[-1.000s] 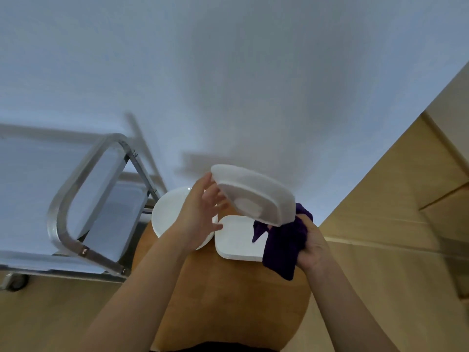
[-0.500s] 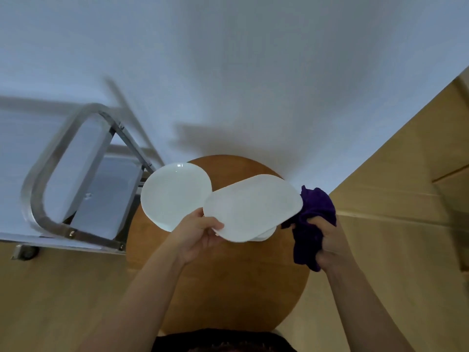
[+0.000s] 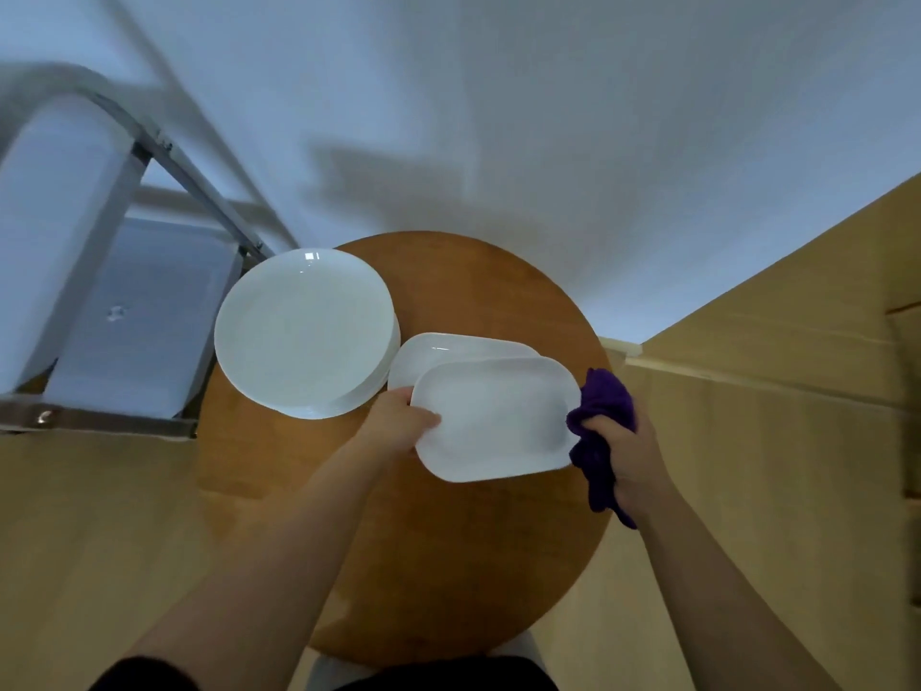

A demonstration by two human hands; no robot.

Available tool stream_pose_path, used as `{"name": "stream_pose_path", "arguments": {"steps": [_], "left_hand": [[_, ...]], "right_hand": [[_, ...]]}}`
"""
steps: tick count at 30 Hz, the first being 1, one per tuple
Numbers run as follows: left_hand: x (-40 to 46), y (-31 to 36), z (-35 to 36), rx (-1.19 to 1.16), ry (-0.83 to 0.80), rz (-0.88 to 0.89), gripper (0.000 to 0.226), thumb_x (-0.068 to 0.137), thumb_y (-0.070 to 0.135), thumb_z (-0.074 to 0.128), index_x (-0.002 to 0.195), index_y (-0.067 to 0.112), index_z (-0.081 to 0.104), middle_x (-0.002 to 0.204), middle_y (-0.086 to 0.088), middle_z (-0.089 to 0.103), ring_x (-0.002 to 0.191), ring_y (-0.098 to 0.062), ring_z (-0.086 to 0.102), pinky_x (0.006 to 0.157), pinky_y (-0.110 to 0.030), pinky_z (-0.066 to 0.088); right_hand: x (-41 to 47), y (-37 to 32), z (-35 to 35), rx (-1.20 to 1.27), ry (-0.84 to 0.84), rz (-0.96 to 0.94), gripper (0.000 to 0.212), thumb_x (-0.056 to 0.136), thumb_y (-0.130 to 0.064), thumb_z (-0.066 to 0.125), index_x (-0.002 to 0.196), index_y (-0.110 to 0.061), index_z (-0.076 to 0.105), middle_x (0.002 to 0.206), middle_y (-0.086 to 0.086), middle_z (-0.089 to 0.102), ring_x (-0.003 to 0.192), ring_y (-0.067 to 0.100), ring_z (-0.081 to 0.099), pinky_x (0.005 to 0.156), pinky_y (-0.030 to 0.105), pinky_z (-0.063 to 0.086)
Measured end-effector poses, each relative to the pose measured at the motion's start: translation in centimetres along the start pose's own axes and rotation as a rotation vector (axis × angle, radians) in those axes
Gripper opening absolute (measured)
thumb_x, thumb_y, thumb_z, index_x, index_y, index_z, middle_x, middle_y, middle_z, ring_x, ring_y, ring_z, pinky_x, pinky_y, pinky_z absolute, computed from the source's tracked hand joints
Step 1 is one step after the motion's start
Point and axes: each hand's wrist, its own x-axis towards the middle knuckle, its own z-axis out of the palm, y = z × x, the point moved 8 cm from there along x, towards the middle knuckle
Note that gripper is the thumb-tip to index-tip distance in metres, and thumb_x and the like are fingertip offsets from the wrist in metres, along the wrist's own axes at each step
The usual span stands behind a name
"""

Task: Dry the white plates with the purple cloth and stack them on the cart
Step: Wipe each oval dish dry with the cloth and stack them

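My left hand grips the left edge of a white rectangular plate, held level and face up above the round wooden table. My right hand clutches the bunched purple cloth, which touches the plate's right edge. Another white rectangular plate lies on the table, partly under the held one. A stack of round white plates rests on the table's left side. The metal cart stands to the left of the table, and its shelf holds no plates.
A pale wall rises behind the table. Light wooden floor surrounds it, with wooden cabinet panels at the right. The cart's metal handle frame stands close to the round plates.
The held plate has turned from tilted, underside showing, to level and face up, and dropped closer to the table. The cloth hand has moved from under it to its right edge.
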Motion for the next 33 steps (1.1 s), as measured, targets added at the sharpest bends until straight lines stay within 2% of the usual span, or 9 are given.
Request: {"name": "stream_pose_path", "arguments": {"steps": [2, 5, 9, 13, 17, 21, 25, 29, 33], "left_hand": [[0.9, 0.5, -0.5, 0.312, 0.209, 0.08, 0.04, 0.093, 0.017, 0.057, 0.129, 0.004, 0.047, 0.129, -0.016, 0.052, 0.114, -0.031, 0.054, 0.092, -0.037, 0.046], [1.1, 0.0, -0.7, 0.36, 0.373, 0.073, 0.053, 0.093, 0.019, 0.058, 0.138, 0.003, 0.034, 0.14, -0.016, 0.037, 0.123, -0.03, 0.046, 0.101, -0.033, 0.04], [1.3, -0.6, 0.1, 0.22, 0.421, 0.121, 0.069, 0.093, 0.012, 0.055, 0.148, 0.004, 0.015, 0.153, -0.013, 0.022, 0.141, -0.027, 0.023, 0.114, -0.034, 0.022], [1.9, -1.1, 1.2, 0.318, 0.43, 0.172, 0.08, 0.094, 0.028, 0.053, 0.15, 0.007, 0.0, 0.159, -0.008, 0.004, 0.147, -0.027, 0.0, 0.119, -0.041, 0.008], [2.7, -1.5, 2.2, 0.306, 0.394, 0.224, 0.089, 0.093, 0.034, 0.055, 0.149, 0.01, -0.011, 0.159, -0.004, -0.011, 0.146, -0.022, -0.01, 0.116, -0.034, -0.001], [3.1, -1.3, 2.1, 0.342, 0.46, 0.309, 0.086, 0.092, 0.033, 0.055, 0.15, 0.011, -0.005, 0.159, -0.006, -0.009, 0.146, -0.022, -0.007, 0.116, -0.032, -0.002], [1.8, -1.9, 1.4, 0.12, 0.479, 0.356, 0.067, 0.093, 0.024, 0.055, 0.149, 0.016, 0.019, 0.158, -0.003, 0.007, 0.144, -0.017, 0.009, 0.113, -0.028, 0.014], [0.3, -4.6, 0.8, 0.226, 0.489, 0.376, 0.063, 0.09, 0.017, 0.061, 0.145, 0.013, 0.03, 0.157, -0.007, 0.01, 0.145, -0.02, 0.011, 0.108, -0.024, 0.017], [0.3, -6.9, 0.2, 0.102, 0.417, 0.242, 0.057, 0.095, 0.025, 0.053, 0.147, 0.021, 0.029, 0.151, -0.002, 0.03, 0.139, -0.017, 0.027, 0.103, -0.025, 0.023]], "right_hand": [[1.0, 0.7, 0.6, -0.019, 0.007, -0.009, 0.05, 0.079, 0.003, 0.063, 0.123, -0.016, 0.048, 0.098, 0.013, 0.057, 0.071, 0.027, 0.056, 0.053, 0.034, 0.048], [1.7, 2.1, 1.4, -0.029, 0.032, -0.018, 0.057, 0.078, -0.002, 0.068, 0.128, -0.018, 0.047, 0.106, 0.015, 0.057, 0.079, 0.03, 0.057, 0.06, 0.036, 0.049], [1.3, 2.4, 2.8, -0.072, 0.074, -0.052, 0.058, 0.079, -0.009, 0.071, 0.128, -0.025, 0.045, 0.113, 0.008, 0.059, 0.091, 0.029, 0.061, 0.069, 0.037, 0.055], [0.3, 2.1, 4.3, -0.256, 0.121, -0.138, 0.07, 0.082, -0.016, 0.071, 0.14, -0.026, 0.034, 0.132, -0.002, 0.048, 0.115, 0.019, 0.051, 0.086, 0.029, 0.052], [0.4, 2.1, 5.2, -0.362, 0.154, -0.222, 0.076, 0.079, -0.019, 0.074, 0.141, -0.028, 0.031, 0.138, -0.006, 0.043, 0.124, 0.014, 0.043, 0.095, 0.028, 0.048], [1.0, 2.2, 5.9, -0.414, 0.112, -0.276, 0.076, 0.078, -0.02, 0.076, 0.139, -0.032, 0.032, 0.133, -0.013, 0.041, 0.122, 0.01, 0.042, 0.092, 0.025, 0.047], [0.8, 2.9, 4.5, -0.404, 0.09, -0.272, 0.077, 0.077, -0.019, 0.077, 0.139, -0.032, 0.034, 0.138, -0.01, 0.041, 0.123, 0.012, 0.043, 0.096, 0.037, 0.05], [-1.7, 3.4, 3.1, -0.511, 0.171, -0.449, 0.083, 0.07, -0.017, 0.082, 0.137, -0.032, 0.034, 0.134, -0.015, 0.039, 0.122, 0.008, 0.039, 0.098, 0.033, 0.046], [-4.5, 5.0, 4.6, -0.74, 0.03, -0.726, 0.081, 0.067, -0.024, 0.079, 0.136, -0.024, 0.036, 0.135, 0.012, 0.043, 0.125, 0.025, 0.039, 0.101, 0.026, 0.036]]}}
